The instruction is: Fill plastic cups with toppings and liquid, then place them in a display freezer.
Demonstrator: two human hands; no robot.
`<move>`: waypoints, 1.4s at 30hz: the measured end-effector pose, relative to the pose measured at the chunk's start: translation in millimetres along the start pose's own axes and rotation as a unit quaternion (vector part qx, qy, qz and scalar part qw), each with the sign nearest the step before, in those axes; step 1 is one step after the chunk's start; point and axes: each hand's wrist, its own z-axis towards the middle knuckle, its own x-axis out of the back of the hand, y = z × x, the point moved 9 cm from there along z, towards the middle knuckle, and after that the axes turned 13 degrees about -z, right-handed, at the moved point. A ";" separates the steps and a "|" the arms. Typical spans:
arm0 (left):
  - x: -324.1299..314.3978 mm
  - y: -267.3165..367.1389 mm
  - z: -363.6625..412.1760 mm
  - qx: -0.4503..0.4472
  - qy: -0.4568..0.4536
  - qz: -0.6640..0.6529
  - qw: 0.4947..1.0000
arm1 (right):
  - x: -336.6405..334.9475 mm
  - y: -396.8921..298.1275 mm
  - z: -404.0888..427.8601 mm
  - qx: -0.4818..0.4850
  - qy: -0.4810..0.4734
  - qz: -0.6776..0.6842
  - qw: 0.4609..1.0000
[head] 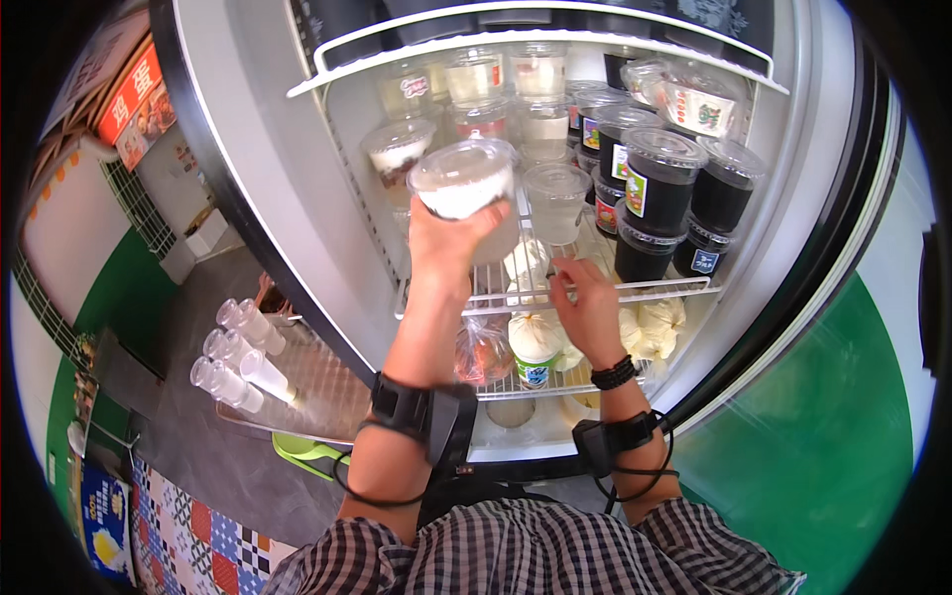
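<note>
My left hand (445, 245) grips a clear lidded plastic cup (465, 178) with a white layer inside, held up in front of an open fridge. My right hand (587, 309) is at the front rail of the wire shelf (506, 300), fingers loosely curled with nothing in them; whether it touches the rail I cannot tell. Just behind it on the shelf stands a lidded cup of pale contents (556, 204). To the right, lidded cups of dark contents (658, 182) are stacked two high. Another cup with a white layer (399, 152) stands at the left.
Below are a bag-covered cup (533, 346) and a bag of reddish items (482, 353). Above runs another wire shelf rail (543, 37). At the left, stacks of empty-looking cups (238, 349) stand on a metal tray (327, 379). A light-green plastic item (305, 450) lies below the tray.
</note>
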 end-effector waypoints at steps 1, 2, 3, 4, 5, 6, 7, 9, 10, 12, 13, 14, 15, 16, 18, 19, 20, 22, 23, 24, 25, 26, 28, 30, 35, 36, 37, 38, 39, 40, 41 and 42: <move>-10.2 2.8 7.8 -0.016 0.009 0.004 1.000 | 0.7 1.2 -1.2 -0.005 0.005 -0.002 1.000; -11.6 -5.4 22.5 -0.009 0.013 0.007 1.000 | 0.6 1.0 -2.1 0.003 0.007 -0.017 1.000; -5.8 -9.9 37.2 -0.008 0.023 0.012 1.000 | -2.3 -3.5 -1.6 0.015 0.008 -0.027 0.999; -8.5 -14.5 47.2 -0.008 0.018 0.013 1.000 | -3.4 -2.2 -2.0 0.009 0.010 -0.013 1.000; -5.7 -14.6 55.5 -0.029 0.041 0.040 0.998 | -2.7 -2.0 -2.3 0.008 0.014 -0.014 1.000; -4.6 -17.6 62.3 -0.047 0.062 0.066 0.995 | -3.0 -0.1 -2.6 0.006 0.008 -0.013 1.000; -6.5 -24.6 68.5 -0.044 0.057 0.066 0.995 | -3.1 1.2 -2.7 0.005 0.002 -0.012 1.000; 0.2 -34.6 77.3 -0.045 0.098 0.109 0.988 | 0.8 1.1 -1.7 0.010 0.002 -0.017 1.000; 0.7 -39.4 81.9 -0.044 0.095 0.109 0.989 | 3.1 -2.2 -1.3 0.028 0.005 -0.035 0.999; 2.7 -47.6 90.0 -0.043 0.093 0.114 0.988 | 4.6 -5.5 -1.2 0.047 0.010 -0.054 0.997; 3.2 -51.8 93.1 -0.043 0.092 0.113 0.988 | 3.3 -6.6 -1.5 0.052 0.006 -0.050 0.997; 6.1 -54.2 95.1 -0.050 0.107 0.130 0.985 | 2.0 -7.6 -1.6 0.056 0.003 -0.045 0.997; 9.6 -57.1 96.3 -0.056 0.122 0.146 0.980 | 2.0 -7.2 -2.0 0.057 0.001 -0.047 0.997; 12.1 -60.5 99.6 -0.055 0.123 0.145 0.980 | 2.0 -6.6 -2.5 0.056 0.001 -0.047 0.997; 12.9 -65.4 110.2 -0.052 0.095 0.201 0.974 | 1.0 -7.2 -2.5 0.056 -0.002 -0.046 0.997; 17.1 -68.0 114.1 -0.051 0.098 0.201 0.973 | 0.8 -8.6 -2.6 0.057 -0.001 -0.047 0.997; 22.6 -68.7 117.4 -0.054 0.111 0.231 0.965 | 0.5 -10.3 -3.0 0.058 0.001 -0.047 0.997; 25.9 -69.8 120.1 -0.053 0.126 0.260 0.956 | 0.7 -9.7 -2.8 0.054 -0.008 -0.048 0.997; 26.3 -72.2 121.8 -0.042 0.117 0.263 0.957 | 0.1 -9.3 -3.3 0.050 -0.014 -0.049 0.997; 25.8 -73.9 122.7 -0.032 0.107 0.265 0.958 | -1.1 -8.4 -3.4 0.052 -0.017 -0.049 0.997; 26.4 -75.0 120.1 -0.031 0.111 0.264 0.958 | -1.7 -6.6 -3.6 0.048 -0.015 -0.051 0.997; 22.9 -71.6 115.6 -0.066 0.108 0.264 0.956 | -2.4 -5.2 -3.7 0.044 -0.014 -0.052 0.998; 23.7 -63.1 109.6 -0.103 0.114 0.302 0.941 | -5.8 -6.1 -3.7 0.050 -0.011 -0.048 0.998; 24.8 -57.0 100.9 -0.092 0.123 0.303 0.941 | -8.0 -7.5 -2.0 0.055 -0.009 -0.043 0.998; 12.3 -33.3 51.9 -0.151 0.097 0.398 0.900 | -6.0 -6.8 3.6 0.045 -0.008 -0.047 0.998; 11.9 -22.7 36.7 -0.206 0.095 0.437 0.870 | -5.7 -7.1 2.8 0.042 -0.009 -0.047 0.998; 2.2 -21.6 20.1 -0.152 0.040 0.379 0.912 | -3.4 -0.9 0.3 0.046 -0.010 -0.051 0.998; -11.9 -6.2 -3.9 -0.106 -0.013 0.318 0.942 | 1.6 5.0 -1.0 0.016 -0.022 -0.027 0.999; -17.1 0.8 -27.2 -0.079 -0.138 0.273 0.949 | 1.9 4.2 -2.6 -0.004 -0.038 0.005 0.999; -13.9 12.7 -53.9 -0.054 -0.258 0.227 0.937 | 3.8 -2.1 -2.0 0.003 -0.050 0.017 0.999; -3.8 16.5 -82.0 0.073 -0.313 0.144 0.936 | 8.3 -2.1 -1.9 0.006 -0.042 0.040 0.998; 10.3 25.5 -105.3 0.109 -0.396 0.127 0.903 | 13.7 -5.8 -2.0 -0.001 -0.026 0.035 0.999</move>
